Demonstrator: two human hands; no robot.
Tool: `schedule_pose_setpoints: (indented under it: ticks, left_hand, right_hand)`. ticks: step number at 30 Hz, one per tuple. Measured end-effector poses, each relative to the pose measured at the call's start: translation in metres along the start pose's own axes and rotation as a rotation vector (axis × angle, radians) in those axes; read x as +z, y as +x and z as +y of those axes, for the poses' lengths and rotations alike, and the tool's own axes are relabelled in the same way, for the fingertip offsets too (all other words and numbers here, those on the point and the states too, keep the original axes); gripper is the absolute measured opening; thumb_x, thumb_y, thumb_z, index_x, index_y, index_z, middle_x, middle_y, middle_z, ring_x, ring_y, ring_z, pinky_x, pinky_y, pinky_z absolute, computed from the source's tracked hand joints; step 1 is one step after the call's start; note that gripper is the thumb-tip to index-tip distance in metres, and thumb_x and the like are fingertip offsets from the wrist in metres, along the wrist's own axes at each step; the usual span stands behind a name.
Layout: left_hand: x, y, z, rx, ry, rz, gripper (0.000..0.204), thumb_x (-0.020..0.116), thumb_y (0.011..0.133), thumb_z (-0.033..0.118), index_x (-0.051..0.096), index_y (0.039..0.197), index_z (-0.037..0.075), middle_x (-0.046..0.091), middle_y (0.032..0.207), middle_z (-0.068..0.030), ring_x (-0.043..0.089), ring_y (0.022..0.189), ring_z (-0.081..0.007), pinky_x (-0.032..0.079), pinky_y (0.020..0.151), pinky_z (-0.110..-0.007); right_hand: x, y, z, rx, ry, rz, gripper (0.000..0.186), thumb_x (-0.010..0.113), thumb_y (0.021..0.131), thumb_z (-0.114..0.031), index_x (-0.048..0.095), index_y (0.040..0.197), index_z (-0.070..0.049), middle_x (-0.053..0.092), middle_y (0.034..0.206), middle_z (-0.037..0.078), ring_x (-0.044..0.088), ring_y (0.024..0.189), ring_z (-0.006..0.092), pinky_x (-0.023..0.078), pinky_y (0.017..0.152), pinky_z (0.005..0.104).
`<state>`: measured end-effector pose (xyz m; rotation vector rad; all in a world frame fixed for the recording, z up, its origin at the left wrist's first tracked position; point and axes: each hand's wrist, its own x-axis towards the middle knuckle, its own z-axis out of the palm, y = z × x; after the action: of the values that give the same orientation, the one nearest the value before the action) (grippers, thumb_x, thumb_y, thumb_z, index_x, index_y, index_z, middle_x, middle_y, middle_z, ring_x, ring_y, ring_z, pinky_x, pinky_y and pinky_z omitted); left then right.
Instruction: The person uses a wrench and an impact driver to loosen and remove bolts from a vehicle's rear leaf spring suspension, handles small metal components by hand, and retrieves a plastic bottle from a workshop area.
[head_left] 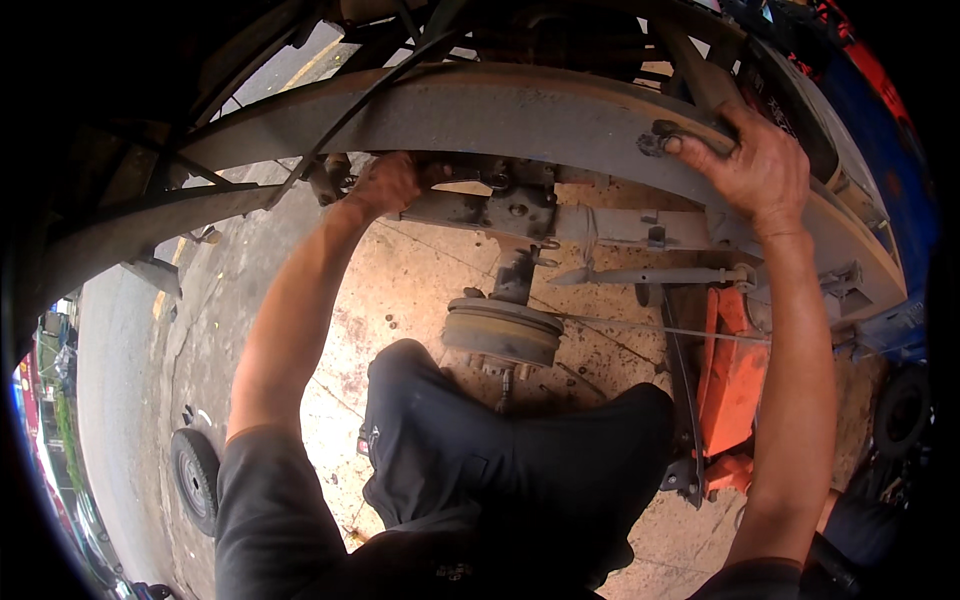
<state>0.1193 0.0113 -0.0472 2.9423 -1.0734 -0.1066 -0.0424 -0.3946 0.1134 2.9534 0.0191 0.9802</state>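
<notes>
My right grip (755, 160) clasps the grey wheel arch (520, 120) overhead. My left grip (385, 185) is clenched on the axle bracket (500, 205) beneath it. Below hangs the brake drum (502, 330), with an orange jack (730, 380) alongside.

Single head view, looking down and forward, close under grey chassis rail (520, 115), concrete floor (420, 280) beneath.

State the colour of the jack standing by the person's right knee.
Orange, seen in the head view: the jack stands on the floor beneath the right hand.
</notes>
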Motion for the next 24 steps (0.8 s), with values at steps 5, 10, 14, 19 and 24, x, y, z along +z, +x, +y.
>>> schedule_pose_setpoints:
  ticks: [5,10,14,19,24]
  left_hand:
    - [-0.056,-0.029,0.077,-0.202,-0.140,-0.141,0.032,0.042,0.097,0.027,0.064,0.119,0.018,0.066,0.106,-0.0189,0.065,0.095,-0.0328,0.052,0.085,-0.043]
    - [-0.063,-0.053,0.115,-0.519,-0.938,-0.333,0.027,0.043,0.097,0.023,0.052,0.081,0.003,0.046,0.061,-0.0046,0.042,0.047,-0.0137,0.036,0.040,-0.031]
    - [-0.054,-0.048,0.199,-0.930,-1.705,-0.118,0.024,0.043,0.098,0.024,0.042,0.077,0.013,0.037,0.060,0.0006,0.033,0.045,-0.0128,0.029,0.042,-0.032]
    - [-0.023,0.052,0.297,-1.197,-2.308,0.621,0.020,0.042,0.098,0.026,0.052,0.088,0.010,0.049,0.071,-0.0036,0.044,0.056,-0.0191,0.036,0.049,-0.036]
    - [-0.020,0.099,0.300,-1.109,-2.532,1.069,0.023,0.043,0.101,0.028,0.052,0.092,0.009,0.051,0.070,-0.0032,0.043,0.056,-0.0173,0.037,0.053,-0.035]
  right_hand:
    - [-0.002,-0.001,0.004,0.020,0.007,-0.014,0.073,0.067,0.063,-0.075,0.071,0.100,-0.013,0.070,0.084,0.011,0.067,0.081,0.0325,0.053,0.067,0.0415]
    - [-0.003,0.000,0.003,-0.002,-0.008,0.004,0.074,0.067,0.062,-0.076,0.071,0.100,-0.013,0.070,0.082,0.011,0.068,0.080,0.0319,0.053,0.068,0.0418]
    - [-0.008,0.001,0.002,0.014,0.037,-0.001,0.077,0.067,0.060,-0.078,0.071,0.099,-0.011,0.069,0.077,0.010,0.068,0.078,0.0304,0.054,0.067,0.0414]
    - [-0.005,-0.003,0.007,0.052,0.048,0.024,0.079,0.067,0.056,-0.081,0.073,0.093,-0.011,0.067,0.066,0.006,0.069,0.073,0.0265,0.054,0.064,0.0393]
    - [-0.014,0.003,-0.006,0.071,0.047,-0.129,0.078,0.069,0.060,-0.076,0.070,0.102,-0.011,0.069,0.079,0.013,0.067,0.079,0.0334,0.053,0.068,0.0420]
